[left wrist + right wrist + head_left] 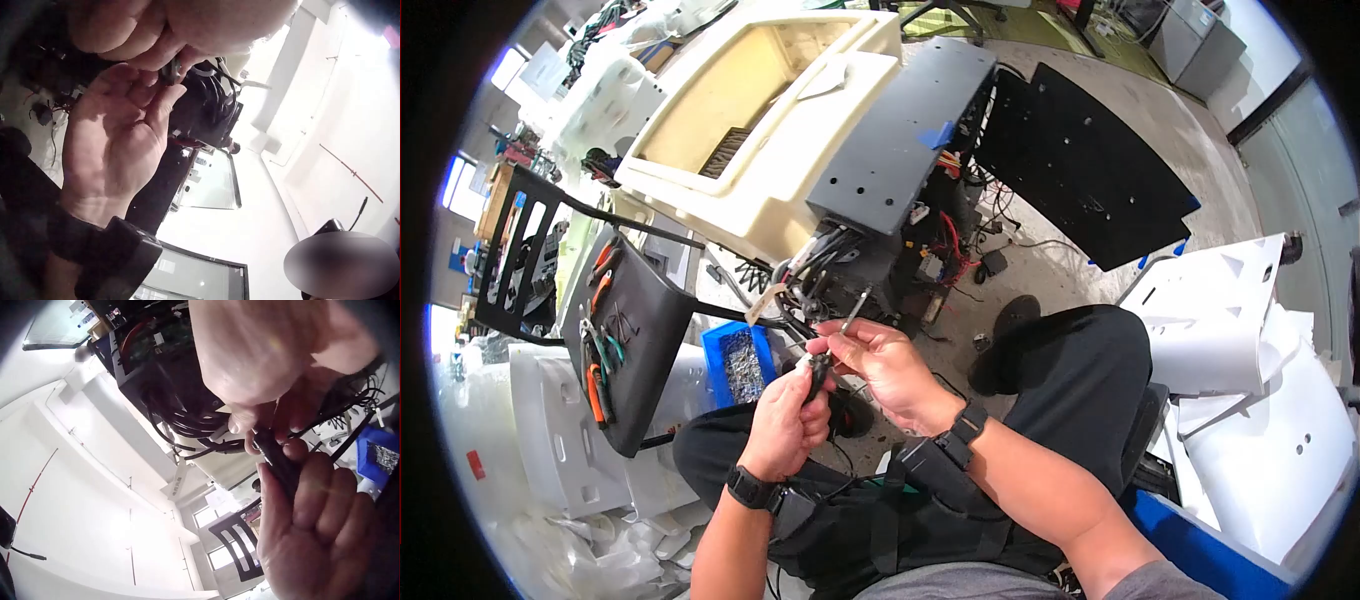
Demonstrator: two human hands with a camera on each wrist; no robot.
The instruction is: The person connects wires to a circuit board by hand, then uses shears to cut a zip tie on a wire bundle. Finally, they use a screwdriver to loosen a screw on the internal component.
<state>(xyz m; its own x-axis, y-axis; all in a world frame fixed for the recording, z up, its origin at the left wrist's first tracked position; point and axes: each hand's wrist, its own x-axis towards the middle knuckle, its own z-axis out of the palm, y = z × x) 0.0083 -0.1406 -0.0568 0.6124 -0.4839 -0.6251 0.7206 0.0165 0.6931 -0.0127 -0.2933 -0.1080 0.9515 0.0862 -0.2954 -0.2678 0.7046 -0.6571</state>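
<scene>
In the head view my left hand (787,420) grips a short black cylindrical piece (818,376), its fingers curled round it. The right wrist view shows this black piece in the left fist, its upper end at the right fingertips. My right hand (892,372) is close against the left and pinches a slim metallic rod-like tool (855,310), which points up and away; its exact kind I cannot tell. Just beyond the hands, a bundle of black cables (800,285) with a paper tag (766,303) comes out of a grey metal housing (900,140).
A black chair (640,350) at left carries pliers (596,395) and other hand tools. Beside it stands a blue bin (718,365) of small parts. A cream shell (750,215) is ahead, a black panel (1090,180) to its right, white panels (1200,310) farther right.
</scene>
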